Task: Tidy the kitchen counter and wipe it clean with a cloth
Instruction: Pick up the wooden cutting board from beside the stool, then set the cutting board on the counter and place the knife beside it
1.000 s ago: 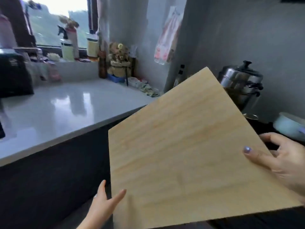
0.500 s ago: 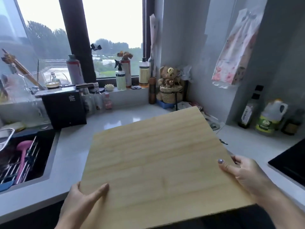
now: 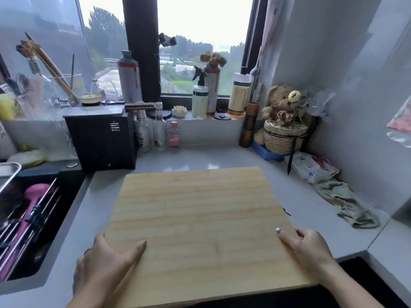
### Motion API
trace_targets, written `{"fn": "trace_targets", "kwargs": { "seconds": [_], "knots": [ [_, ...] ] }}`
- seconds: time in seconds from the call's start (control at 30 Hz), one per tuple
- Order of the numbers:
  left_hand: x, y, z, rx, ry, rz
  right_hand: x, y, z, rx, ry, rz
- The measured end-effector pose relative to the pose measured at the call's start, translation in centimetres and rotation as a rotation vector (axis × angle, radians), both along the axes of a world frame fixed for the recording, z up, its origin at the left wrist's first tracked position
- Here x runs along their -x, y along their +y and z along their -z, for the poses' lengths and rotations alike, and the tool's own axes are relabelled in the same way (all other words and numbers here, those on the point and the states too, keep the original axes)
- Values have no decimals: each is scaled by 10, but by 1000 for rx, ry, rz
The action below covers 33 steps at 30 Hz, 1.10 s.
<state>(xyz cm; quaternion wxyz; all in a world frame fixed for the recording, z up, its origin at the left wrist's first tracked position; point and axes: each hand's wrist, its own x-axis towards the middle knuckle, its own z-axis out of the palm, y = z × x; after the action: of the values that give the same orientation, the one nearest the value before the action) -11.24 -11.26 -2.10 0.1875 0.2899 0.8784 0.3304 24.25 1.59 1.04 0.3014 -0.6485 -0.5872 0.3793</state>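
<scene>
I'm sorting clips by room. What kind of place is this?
Most likely a home kitchen: a sink holding utensils, a wooden cutting board on the counter, and a spray bottle on the windowsill.

Board (image 3: 198, 230) in both hands, maybe on counter (image 3: 311, 210)

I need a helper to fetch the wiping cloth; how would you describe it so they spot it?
Follow the right wall down to the counter. The cloth lies crumpled beside it, right of the wooden board: pale green, soft, unlike the printed packets behind.
</scene>
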Motion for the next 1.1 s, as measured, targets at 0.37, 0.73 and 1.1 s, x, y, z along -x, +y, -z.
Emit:
{"fn": "trace_targets", "kwargs": {
  "seconds": [0.37,0.73,1.1],
  "knots": [
    [6,66,21,72,48,-90,37,87,43,-71,-273,-40],
    [-5,86,27,176,137,-171,46,126,51,105,-432,-140],
    [-20,92,36,69,321,-206,74,118,53,14,-661,-77]
  ]
}}
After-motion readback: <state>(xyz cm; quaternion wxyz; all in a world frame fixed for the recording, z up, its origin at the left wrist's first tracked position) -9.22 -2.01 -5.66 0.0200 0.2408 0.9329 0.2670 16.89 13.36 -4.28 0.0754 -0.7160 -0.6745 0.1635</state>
